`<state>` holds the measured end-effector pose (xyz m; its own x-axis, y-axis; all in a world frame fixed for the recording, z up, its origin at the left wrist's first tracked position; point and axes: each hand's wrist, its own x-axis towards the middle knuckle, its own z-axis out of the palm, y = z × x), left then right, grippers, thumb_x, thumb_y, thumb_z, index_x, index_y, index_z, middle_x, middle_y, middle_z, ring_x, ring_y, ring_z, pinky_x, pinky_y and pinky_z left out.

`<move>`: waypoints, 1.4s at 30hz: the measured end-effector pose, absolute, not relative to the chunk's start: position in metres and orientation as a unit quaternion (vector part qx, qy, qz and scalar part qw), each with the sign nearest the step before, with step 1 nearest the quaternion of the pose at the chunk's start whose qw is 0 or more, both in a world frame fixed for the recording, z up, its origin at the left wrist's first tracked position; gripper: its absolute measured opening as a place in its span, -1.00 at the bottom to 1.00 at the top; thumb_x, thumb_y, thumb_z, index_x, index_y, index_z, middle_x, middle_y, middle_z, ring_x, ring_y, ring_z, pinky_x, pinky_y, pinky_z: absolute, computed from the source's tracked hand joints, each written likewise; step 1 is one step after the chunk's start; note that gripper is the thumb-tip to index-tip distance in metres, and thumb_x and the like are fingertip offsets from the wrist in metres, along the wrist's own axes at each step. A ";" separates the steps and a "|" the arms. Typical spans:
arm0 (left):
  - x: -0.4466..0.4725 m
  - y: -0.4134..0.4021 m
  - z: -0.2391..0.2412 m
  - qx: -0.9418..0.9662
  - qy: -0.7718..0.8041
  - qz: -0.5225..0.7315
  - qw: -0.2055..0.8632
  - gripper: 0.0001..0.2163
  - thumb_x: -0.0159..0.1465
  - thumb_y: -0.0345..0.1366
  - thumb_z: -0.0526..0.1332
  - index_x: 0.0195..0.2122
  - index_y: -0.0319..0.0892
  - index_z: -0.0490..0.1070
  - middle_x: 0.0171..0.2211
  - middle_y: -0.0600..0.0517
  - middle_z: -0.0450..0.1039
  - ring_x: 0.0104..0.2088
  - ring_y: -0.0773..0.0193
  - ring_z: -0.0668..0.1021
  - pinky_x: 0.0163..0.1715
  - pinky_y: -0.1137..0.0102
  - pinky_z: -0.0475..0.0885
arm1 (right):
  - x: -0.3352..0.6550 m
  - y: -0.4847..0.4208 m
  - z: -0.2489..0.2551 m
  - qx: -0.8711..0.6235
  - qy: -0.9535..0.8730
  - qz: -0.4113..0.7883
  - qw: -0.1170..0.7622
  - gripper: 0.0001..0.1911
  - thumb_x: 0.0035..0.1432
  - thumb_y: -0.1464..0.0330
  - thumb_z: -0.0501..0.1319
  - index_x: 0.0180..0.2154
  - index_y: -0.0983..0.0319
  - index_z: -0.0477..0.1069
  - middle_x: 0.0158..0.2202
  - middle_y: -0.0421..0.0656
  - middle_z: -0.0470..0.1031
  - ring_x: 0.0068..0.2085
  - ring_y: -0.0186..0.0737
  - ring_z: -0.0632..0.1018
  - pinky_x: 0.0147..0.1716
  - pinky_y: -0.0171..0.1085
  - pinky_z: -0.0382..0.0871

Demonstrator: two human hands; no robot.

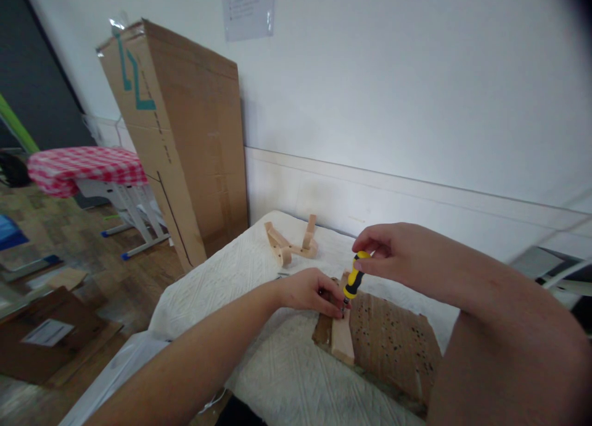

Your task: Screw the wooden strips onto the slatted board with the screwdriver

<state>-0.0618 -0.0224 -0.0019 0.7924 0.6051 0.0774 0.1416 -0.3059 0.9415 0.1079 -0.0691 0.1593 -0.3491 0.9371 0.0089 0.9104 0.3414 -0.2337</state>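
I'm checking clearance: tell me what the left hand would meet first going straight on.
Probably the screwdriver, its lower end right by the left hand; whether they touch is unclear.

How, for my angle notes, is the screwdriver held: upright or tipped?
Tipped: the screwdriver slants, its top farther right than its bottom.

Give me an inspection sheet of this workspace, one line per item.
Surface: table under a textured white cloth.
Job's things: yellow-and-black screwdriver, tilted, its tip low over a wooden bar; the bar lies on a pitted brown board.
Clutter: curved wooden parts toward the wall.
Hands: right hand grips the screwdriver handle; left hand has fingers by its tip, exact contact unclear.
Cables: thin white cord below the table's near edge.
Surroundings: tall cardboard box, checked cloth.
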 end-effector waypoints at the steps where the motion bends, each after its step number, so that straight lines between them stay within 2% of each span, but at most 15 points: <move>1: -0.061 -0.022 -0.003 0.776 0.236 0.220 0.542 -0.84 0.08 -0.39 0.37 -0.28 -0.16 0.58 -0.49 0.13 0.46 -0.48 0.47 0.38 -0.41 0.52 0.26 | 0.109 -0.068 0.158 -0.565 -0.816 0.094 0.074 -0.80 0.02 0.33 0.21 -0.29 0.23 0.53 -0.46 -0.17 0.50 -0.49 -0.32 0.43 -0.55 -0.35 0.15; 8: -0.057 -0.021 -0.009 0.763 0.216 0.246 0.557 -0.87 0.07 -0.36 0.37 -0.32 -0.15 0.59 -0.33 0.07 0.53 -0.31 0.38 0.50 -0.23 0.47 0.35 | 0.109 -0.068 0.157 -0.538 -0.826 0.138 0.093 -0.80 0.03 0.32 0.19 -0.30 0.18 0.54 -0.46 -0.20 0.53 -0.48 -0.32 0.46 -0.50 -0.36 0.22; 13: -0.057 -0.021 -0.009 0.768 0.232 0.233 0.550 -0.87 0.07 -0.34 0.38 -0.32 -0.16 0.58 -0.37 0.08 0.52 -0.36 0.40 0.48 -0.29 0.50 0.34 | 0.106 -0.070 0.159 -0.533 -0.827 0.150 0.097 -0.80 0.04 0.31 0.16 -0.34 0.19 0.54 -0.48 -0.21 0.53 -0.48 -0.32 0.45 -0.51 -0.36 0.24; 17: -0.058 -0.021 -0.008 0.770 0.256 0.224 0.541 -0.90 0.07 -0.31 0.38 -0.37 -0.17 0.57 -0.40 0.09 0.51 -0.38 0.41 0.47 -0.33 0.50 0.32 | 0.106 -0.072 0.161 -0.544 -0.824 0.133 0.091 -0.73 0.02 0.42 0.13 -0.23 0.18 0.53 -0.49 -0.22 0.51 -0.50 -0.33 0.44 -0.54 -0.37 0.20; 22: -0.058 -0.022 -0.006 0.787 0.240 0.239 0.516 -0.94 0.09 -0.35 0.37 -0.40 -0.18 0.56 -0.37 0.08 0.44 -0.37 0.42 0.44 -0.34 0.51 0.30 | 0.109 -0.071 0.159 -0.538 -0.827 0.133 0.099 -0.67 -0.04 0.49 0.11 -0.22 0.18 0.51 -0.40 -0.20 0.54 -0.44 -0.32 0.48 -0.49 -0.38 0.24; 25: -0.058 -0.023 -0.005 0.799 0.226 0.241 0.503 -0.96 0.10 -0.39 0.35 -0.39 -0.17 0.57 -0.34 0.07 0.40 -0.34 0.42 0.43 -0.33 0.52 0.30 | 0.111 -0.069 0.157 -0.525 -0.831 0.147 0.110 -0.70 -0.05 0.47 0.12 -0.25 0.17 0.51 -0.37 -0.20 0.55 -0.42 -0.31 0.49 -0.46 -0.37 0.28; 33: -0.058 -0.022 -0.005 0.816 0.205 0.231 0.489 -0.95 0.13 -0.40 0.32 -0.38 -0.17 0.57 -0.36 0.07 0.39 -0.31 0.39 0.42 -0.30 0.50 0.30 | 0.112 -0.068 0.157 -0.538 -0.824 0.154 0.093 -0.78 0.01 0.38 0.13 -0.33 0.19 0.53 -0.45 -0.19 0.55 -0.48 -0.29 0.47 -0.52 -0.35 0.26; 38: -0.058 -0.024 -0.004 0.810 0.217 0.231 0.493 -0.97 0.13 -0.38 0.33 -0.39 -0.18 0.57 -0.37 0.06 0.39 -0.33 0.39 0.42 -0.33 0.50 0.30 | 0.110 -0.069 0.159 -0.542 -0.821 0.145 0.101 -0.72 0.10 0.21 0.11 -0.34 0.22 0.52 -0.43 -0.15 0.56 -0.45 -0.26 0.49 -0.49 -0.33 0.28; 42: -0.058 -0.024 -0.003 0.811 0.207 0.241 0.491 -0.98 0.12 -0.39 0.33 -0.41 -0.21 0.55 -0.37 0.06 0.40 -0.34 0.39 0.42 -0.34 0.49 0.28 | 0.110 -0.067 0.158 -0.549 -0.817 0.143 0.106 -0.72 0.09 0.21 0.13 -0.33 0.24 0.52 -0.42 -0.14 0.56 -0.48 -0.29 0.47 -0.53 -0.35 0.25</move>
